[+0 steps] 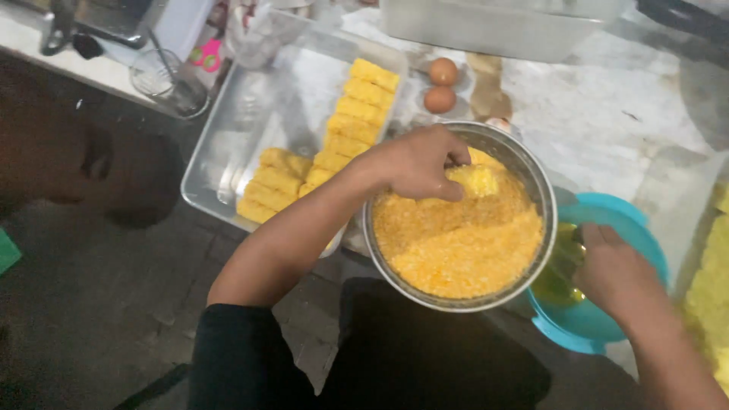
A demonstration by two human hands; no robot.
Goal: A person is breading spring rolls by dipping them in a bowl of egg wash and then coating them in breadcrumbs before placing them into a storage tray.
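My left hand [416,163] reaches into a round metal bowl [541,190] of orange-yellow breadcrumbs and grips a crumb-coated roll [477,181] lying in the crumbs. My right hand [616,273] dips into a teal bowl [585,326] holding yellowish beaten egg; its fingertips are hidden in the liquid. To the left, a metal tray [228,144] carries several breaded rolls [357,114] lined up in rows.
Two brown eggs [442,85] rest behind the metal bowl. A glass [163,80] stands at the far left. A white tub [486,26] sits at the back. More yellow pieces [710,296] lie at the right edge. Another person's dark head [68,159] is at the left.
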